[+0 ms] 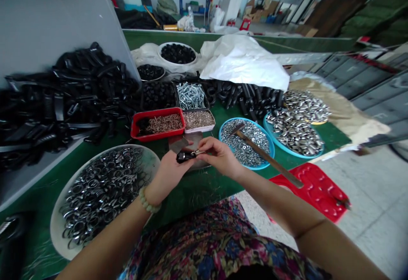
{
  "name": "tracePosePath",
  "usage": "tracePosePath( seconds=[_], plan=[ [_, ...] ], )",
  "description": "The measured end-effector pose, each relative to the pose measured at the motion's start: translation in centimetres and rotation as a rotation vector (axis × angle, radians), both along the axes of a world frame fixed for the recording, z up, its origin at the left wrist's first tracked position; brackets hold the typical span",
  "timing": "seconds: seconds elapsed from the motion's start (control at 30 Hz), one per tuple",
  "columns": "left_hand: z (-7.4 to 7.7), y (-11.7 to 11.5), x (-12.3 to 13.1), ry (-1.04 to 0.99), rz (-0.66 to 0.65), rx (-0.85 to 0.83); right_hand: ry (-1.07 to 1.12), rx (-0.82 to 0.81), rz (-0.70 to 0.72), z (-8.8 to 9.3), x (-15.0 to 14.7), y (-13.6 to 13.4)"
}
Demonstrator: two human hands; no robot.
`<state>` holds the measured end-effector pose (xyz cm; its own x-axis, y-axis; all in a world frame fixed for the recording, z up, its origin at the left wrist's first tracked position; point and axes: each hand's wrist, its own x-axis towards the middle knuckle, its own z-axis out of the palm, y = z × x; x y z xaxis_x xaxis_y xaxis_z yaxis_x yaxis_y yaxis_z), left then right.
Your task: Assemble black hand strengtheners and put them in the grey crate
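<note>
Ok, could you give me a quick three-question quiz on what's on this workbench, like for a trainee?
1. True or false: the hammer lies across the blue bowl of nuts.
2. What do the left hand and right hand hold between them: A the hammer, B a small black part, C a cup?
3. Fill in: the big white bowl holds metal ____.
Key: 1 true; 2 B; 3 rings.

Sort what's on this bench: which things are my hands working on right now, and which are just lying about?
In hand:
- small black part, held by the left hand
- small metal piece at its end, pinched by the right hand

Lying about:
- hammer, resting across the nuts
- metal rings
- red tray of screws
- black plastic parts
- white sack
</note>
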<state>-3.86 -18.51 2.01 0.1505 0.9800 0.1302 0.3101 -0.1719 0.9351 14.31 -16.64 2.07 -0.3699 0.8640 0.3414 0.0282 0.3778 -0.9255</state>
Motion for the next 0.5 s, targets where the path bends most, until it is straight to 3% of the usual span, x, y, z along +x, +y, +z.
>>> tracePosePath(
  seconds=[0.1, 0.23, 0.33, 0.4, 0.5],
  plan=[
    [0.4, 0.0, 0.3, -0.015, -0.051, -0.005, -0.004, 0.019, 0.042, 0.0, 0.1, 0.1],
    [0.6, -0.4, 0.4, -0.035, 0.015, -0.015, -0.028, -0.005, 0.069, -0.2, 1.2, 0.4],
    [0.2, -0.3, 0.2, -0.024, -0.009, -0.042, -0.132, 0.048, 0.110, 0.4, 1.9, 0.4],
    [0.0, 0.3, 0.1, 0.036, -0.062, -0.081, -0.288, 0.137, 0.200, 1.6, 1.9, 0.5],
    [0.2, 1.7, 0.2, 0.130, -0.246, -0.200, -0.510, 0.196, 0.442, 3.6, 2.2, 2.2]
  ],
)
